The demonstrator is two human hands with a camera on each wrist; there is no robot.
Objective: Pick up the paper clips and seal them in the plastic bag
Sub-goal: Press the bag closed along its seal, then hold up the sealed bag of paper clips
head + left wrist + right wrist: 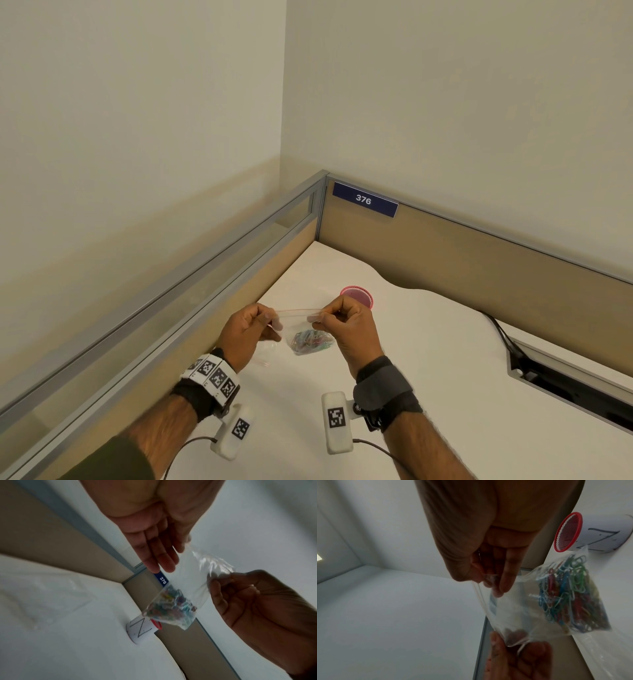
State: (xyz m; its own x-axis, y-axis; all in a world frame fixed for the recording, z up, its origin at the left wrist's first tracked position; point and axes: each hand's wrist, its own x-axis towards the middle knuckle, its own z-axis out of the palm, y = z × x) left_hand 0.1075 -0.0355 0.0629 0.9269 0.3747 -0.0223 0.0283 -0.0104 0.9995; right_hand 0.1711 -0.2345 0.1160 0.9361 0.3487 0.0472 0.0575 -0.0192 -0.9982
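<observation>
Plastic bag (301, 329) hangs above the desk (428, 359), left hand (245, 334) and right hand (346, 325) each pinching a top corner. Paper clips (565, 592) sit bunched at the bottom. Film looks thin, slippery, light; best gripped along the zip strip.

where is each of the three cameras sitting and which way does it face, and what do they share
Head: worn on the head, looking forward and down at the desk; both forearms, left hand and right hand pinching the plastic bag.
Left wrist: looks along the left palm toward the partition corner; the right hand shows opposite.
Right wrist: looks along the right palm; the left hand's fingertips show below.
Shared: all show the bag of paper clips and the red mesh cup.
</observation>
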